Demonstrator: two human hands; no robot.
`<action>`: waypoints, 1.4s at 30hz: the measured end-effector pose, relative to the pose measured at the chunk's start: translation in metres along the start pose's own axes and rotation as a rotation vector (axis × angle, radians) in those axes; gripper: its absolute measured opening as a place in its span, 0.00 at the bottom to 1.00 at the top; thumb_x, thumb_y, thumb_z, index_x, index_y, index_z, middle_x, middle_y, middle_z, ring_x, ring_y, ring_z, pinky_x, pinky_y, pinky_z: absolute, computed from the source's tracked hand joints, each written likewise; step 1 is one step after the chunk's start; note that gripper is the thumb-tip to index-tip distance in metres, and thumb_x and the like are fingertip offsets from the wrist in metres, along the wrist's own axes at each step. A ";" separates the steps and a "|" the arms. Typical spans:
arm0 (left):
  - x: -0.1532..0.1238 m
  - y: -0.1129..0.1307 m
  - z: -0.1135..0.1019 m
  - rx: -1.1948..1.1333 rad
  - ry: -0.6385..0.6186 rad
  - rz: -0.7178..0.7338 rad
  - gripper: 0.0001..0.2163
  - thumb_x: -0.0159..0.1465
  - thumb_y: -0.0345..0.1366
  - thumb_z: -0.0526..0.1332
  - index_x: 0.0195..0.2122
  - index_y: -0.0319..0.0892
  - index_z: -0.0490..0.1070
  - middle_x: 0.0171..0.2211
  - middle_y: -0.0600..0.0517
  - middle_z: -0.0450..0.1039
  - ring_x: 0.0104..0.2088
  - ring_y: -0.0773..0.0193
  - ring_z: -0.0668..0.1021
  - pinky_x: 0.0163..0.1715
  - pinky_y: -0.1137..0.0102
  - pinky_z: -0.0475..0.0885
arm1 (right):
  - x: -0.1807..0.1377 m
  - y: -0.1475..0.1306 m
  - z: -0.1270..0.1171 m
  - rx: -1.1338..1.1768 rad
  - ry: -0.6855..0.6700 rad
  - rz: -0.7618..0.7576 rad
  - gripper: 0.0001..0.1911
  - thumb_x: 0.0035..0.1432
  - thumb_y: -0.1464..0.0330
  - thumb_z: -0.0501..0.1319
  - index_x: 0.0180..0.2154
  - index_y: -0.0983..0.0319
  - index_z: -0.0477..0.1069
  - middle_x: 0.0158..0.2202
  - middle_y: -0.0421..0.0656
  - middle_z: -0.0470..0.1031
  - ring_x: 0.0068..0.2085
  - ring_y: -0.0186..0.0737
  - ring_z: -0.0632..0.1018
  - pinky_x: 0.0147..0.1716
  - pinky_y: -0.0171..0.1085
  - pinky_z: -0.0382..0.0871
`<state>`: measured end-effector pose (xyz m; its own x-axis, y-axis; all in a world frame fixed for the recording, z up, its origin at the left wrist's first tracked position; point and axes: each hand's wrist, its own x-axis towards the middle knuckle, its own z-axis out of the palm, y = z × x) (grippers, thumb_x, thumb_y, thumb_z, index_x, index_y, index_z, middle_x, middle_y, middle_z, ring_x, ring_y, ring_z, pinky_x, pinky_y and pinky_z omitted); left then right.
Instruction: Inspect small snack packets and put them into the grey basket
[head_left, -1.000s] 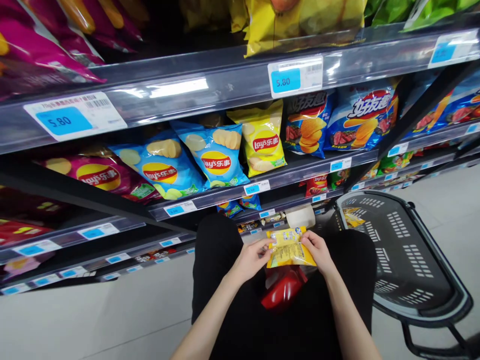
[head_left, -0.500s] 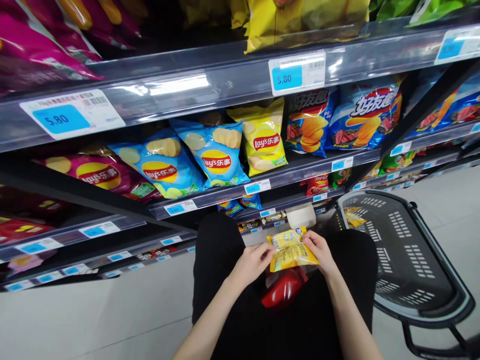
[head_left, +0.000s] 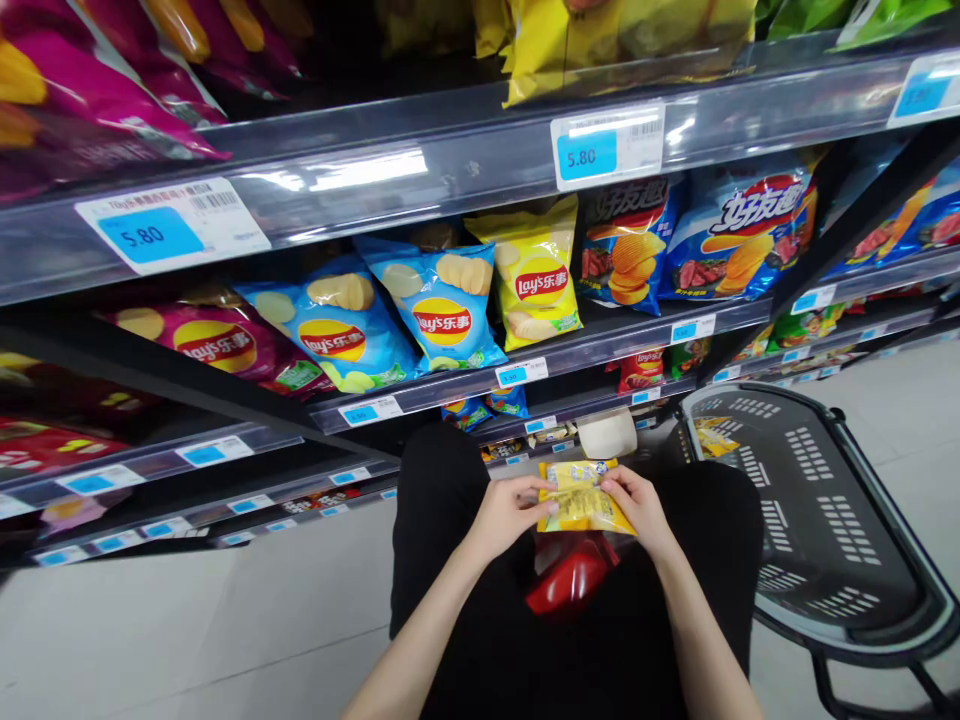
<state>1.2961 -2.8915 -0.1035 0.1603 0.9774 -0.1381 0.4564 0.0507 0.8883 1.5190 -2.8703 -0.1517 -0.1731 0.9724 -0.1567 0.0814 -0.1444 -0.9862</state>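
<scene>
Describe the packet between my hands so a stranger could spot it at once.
Find the snack shelves, then the black-trousered legs in front of them. Between the knees, the left hand and right hand are on a packet. It is yellow with print, unlike the shiny red item just below it in the picture.

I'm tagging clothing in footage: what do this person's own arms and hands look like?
The left hand and right hand are bare: no gloves, watch or bracelet show. No sleeves show on the forearms. The trousers are black.
</scene>
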 end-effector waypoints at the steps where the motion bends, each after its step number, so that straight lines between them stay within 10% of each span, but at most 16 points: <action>1: 0.000 -0.001 0.000 -0.010 -0.030 -0.016 0.10 0.57 0.36 0.63 0.37 0.37 0.77 0.29 0.48 0.79 0.30 0.61 0.80 0.29 0.72 0.74 | 0.000 0.000 0.000 -0.005 -0.002 -0.004 0.15 0.52 0.56 0.62 0.25 0.62 0.71 0.24 0.40 0.70 0.27 0.37 0.69 0.28 0.34 0.61; 19: -0.004 0.007 -0.003 0.787 -0.164 0.388 0.13 0.65 0.24 0.50 0.45 0.41 0.69 0.39 0.46 0.74 0.39 0.57 0.78 0.37 0.65 0.74 | 0.002 0.000 -0.008 0.033 -0.074 0.009 0.18 0.51 0.53 0.62 0.24 0.61 0.68 0.23 0.38 0.66 0.25 0.35 0.66 0.25 0.33 0.59; 29: -0.003 0.010 0.000 -0.016 -0.111 -0.025 0.08 0.65 0.37 0.54 0.37 0.42 0.71 0.32 0.51 0.74 0.33 0.61 0.75 0.36 0.68 0.70 | -0.002 -0.003 -0.005 -0.025 -0.091 -0.015 0.14 0.55 0.57 0.60 0.26 0.60 0.66 0.24 0.38 0.65 0.26 0.36 0.66 0.25 0.32 0.59; 42: 0.012 0.003 0.016 -0.159 0.189 -0.088 0.05 0.54 0.33 0.64 0.23 0.40 0.77 0.28 0.51 0.71 0.34 0.60 0.74 0.37 0.68 0.66 | -0.003 -0.006 0.008 -0.199 -0.024 -0.094 0.11 0.57 0.62 0.58 0.26 0.60 0.66 0.24 0.39 0.68 0.27 0.37 0.68 0.28 0.34 0.59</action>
<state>1.3128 -2.8833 -0.1095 -0.0475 0.9880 -0.1472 0.3156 0.1546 0.9362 1.5109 -2.8740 -0.1452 -0.2121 0.9748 -0.0686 0.2558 -0.0124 -0.9666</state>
